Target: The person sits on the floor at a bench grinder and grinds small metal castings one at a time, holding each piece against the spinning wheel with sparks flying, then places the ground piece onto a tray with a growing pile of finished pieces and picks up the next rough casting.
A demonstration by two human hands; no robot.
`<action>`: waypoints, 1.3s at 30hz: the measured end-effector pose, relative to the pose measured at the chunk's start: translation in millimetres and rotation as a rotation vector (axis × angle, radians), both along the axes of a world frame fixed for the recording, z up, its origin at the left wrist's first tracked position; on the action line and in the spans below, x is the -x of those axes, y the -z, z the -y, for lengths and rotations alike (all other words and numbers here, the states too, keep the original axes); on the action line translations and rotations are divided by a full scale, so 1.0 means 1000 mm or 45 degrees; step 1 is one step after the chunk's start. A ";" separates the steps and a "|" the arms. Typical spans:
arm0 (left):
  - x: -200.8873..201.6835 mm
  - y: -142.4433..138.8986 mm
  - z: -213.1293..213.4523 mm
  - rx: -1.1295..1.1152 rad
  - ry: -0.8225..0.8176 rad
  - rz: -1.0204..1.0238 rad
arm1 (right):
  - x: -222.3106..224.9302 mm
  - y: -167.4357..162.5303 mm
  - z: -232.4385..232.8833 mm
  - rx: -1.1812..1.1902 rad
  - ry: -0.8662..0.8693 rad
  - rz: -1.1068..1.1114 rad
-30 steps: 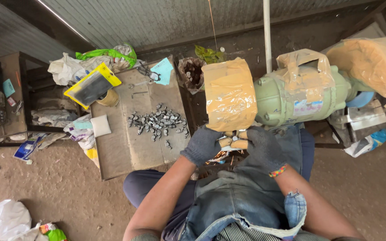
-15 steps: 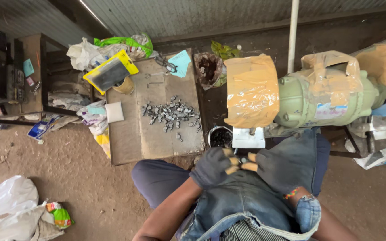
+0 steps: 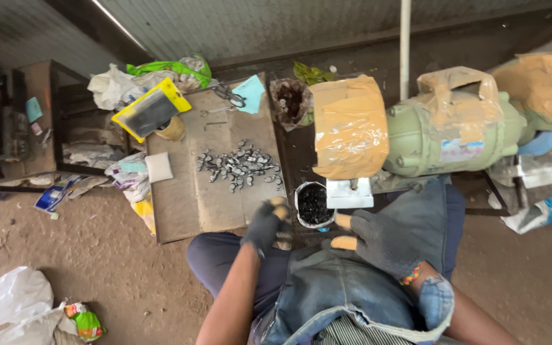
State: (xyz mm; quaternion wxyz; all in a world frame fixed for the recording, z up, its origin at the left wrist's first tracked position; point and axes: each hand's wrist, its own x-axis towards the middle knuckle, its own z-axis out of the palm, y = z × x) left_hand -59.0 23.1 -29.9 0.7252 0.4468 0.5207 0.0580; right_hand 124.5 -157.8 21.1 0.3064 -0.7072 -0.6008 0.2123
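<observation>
Centre left of frame: heap of small grey metal parts (image 3: pixel 237 166) on a cardboard-topped bench (image 3: pixel 180 204). Lower centre: left hand (image 3: pixel 266 223), grey-gloved, fingers curled, grip contents indiscernible. Beside it, small white tub of dark bits (image 3: pixel 314 204). Right of that: right hand (image 3: pixel 384 239), gloved, loosely spread. Above: green bench grinder (image 3: pixel 442 137), tape-wrapped.

Bare cardboard on the low desk (image 3: pixel 186 211) lies open just ahead of the left hand (image 3: pixel 264 223); farther on, a scatter of small metal parts (image 3: pixel 237 167) blocks the middle. The right hand (image 3: pixel 384 239) sits under the taped green grinder (image 3: pixel 442 137), its white rest (image 3: pixel 349 193) and a small tub of dark bits (image 3: pixel 314 204) close ahead.
</observation>
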 end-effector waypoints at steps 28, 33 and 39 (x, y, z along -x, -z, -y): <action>-0.087 0.011 -0.006 -1.572 0.811 0.513 | -0.057 0.026 -0.032 -0.117 0.352 0.039; -0.070 0.002 0.013 -1.832 0.752 0.349 | -0.045 0.002 -0.024 -0.116 0.266 0.086; -0.021 0.009 0.038 -2.031 0.941 0.490 | -0.014 0.012 0.007 0.180 0.114 0.227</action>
